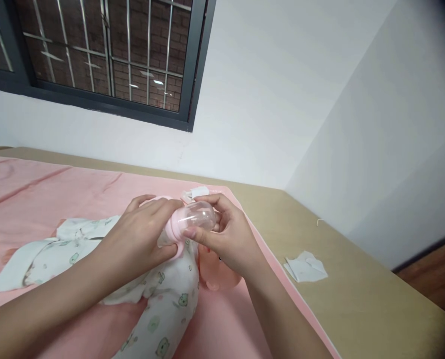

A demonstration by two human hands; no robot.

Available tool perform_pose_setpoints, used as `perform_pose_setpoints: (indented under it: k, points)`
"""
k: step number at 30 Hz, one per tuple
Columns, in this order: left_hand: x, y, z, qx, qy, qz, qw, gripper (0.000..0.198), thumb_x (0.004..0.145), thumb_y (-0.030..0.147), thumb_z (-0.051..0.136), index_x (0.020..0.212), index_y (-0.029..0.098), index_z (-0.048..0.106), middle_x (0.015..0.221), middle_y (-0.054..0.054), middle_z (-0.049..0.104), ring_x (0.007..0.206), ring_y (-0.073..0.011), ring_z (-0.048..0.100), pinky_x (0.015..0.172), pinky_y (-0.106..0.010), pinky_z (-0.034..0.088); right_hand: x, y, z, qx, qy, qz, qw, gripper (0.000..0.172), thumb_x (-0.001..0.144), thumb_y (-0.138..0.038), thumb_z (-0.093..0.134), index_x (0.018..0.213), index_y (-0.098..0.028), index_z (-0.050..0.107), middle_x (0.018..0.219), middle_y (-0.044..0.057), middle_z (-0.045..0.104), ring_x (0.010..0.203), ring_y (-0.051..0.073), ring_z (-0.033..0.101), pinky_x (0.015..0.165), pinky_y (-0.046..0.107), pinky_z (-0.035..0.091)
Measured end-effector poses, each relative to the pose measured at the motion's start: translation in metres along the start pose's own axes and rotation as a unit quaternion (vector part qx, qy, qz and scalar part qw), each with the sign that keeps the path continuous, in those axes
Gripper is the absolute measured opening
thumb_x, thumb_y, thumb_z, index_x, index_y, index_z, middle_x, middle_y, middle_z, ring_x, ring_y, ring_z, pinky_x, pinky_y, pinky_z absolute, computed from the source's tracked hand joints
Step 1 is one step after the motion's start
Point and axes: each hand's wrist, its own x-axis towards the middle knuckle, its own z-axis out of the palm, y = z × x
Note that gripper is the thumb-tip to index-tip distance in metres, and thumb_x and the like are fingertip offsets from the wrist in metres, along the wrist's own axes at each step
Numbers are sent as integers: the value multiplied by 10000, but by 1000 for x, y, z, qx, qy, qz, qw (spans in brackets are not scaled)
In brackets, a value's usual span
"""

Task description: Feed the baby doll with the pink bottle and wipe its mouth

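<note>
I count two bare hands: one left hand and one right hand. Between them I see one baby bottle, with one clear dome and one pink collar. There is one doll, one pink sheet, one bench and one barred window. I make out one crumpled white paper and one thin white scrap.
</note>
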Motion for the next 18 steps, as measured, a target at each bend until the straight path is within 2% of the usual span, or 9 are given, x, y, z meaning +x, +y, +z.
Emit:
perform_pose_setpoints:
  k: [3,5,7,10,13,16,18]
  points:
    - [5,-6,-4,-19,-1,-47,999,439,680,238,477,1118,244,507,1020,1,682,968,-250,621,1010,-418,362,5,-1,-11,-31,71,-60,995,573,598,-453,845,1056,-227,585,1038,54,668,926,197,656,798,343,561]
    - [11,-14,-9,-26,-8,-99,995,438,661,286,492,1098,258,517,944,9,691,914,-256,624,988,-413,383,13,3,-29,-56,137,-100,984,559,647,-472,807,1102,-236,583,1102,63,652,993,205,639,848,362,547]
    - [16,-27,-14,-20,-11,-152,988,438,641,340,511,1073,274,523,783,22,669,849,-266,619,969,-425,388,28,17,-53,-77,199,-127,969,568,678,-467,777,1165,-253,579,1175,66,627,1052,211,617,900,382,527]
    - [24,-50,-16,13,-6,-220,975,466,635,388,503,1088,279,516,623,36,594,789,-276,605,957,-454,366,53,62,-95,-119,260,-100,953,659,675,-422,758,1278,-257,549,1251,85,588,1116,230,588,959,420,492]
    - [28,-75,-12,30,5,-269,963,495,636,391,509,1120,287,508,675,13,622,829,-283,598,911,-431,378,71,125,-130,-184,289,-18,939,688,645,-345,727,1294,-197,552,1220,130,610,1090,271,598,958,474,480]
    - [31,-97,-4,4,-10,-315,949,489,639,366,540,1121,291,510,842,0,669,883,-275,604,796,-363,427,74,179,-146,-274,307,60,910,642,604,-240,679,1234,-161,587,1172,149,632,1053,288,613,961,467,474]
    - [32,-110,2,-19,-24,-342,939,470,649,384,576,1102,273,520,919,-4,671,877,-264,613,692,-315,434,70,203,-149,-304,296,93,901,619,611,-216,634,1223,-134,588,1136,158,637,1011,277,633,927,426,494]
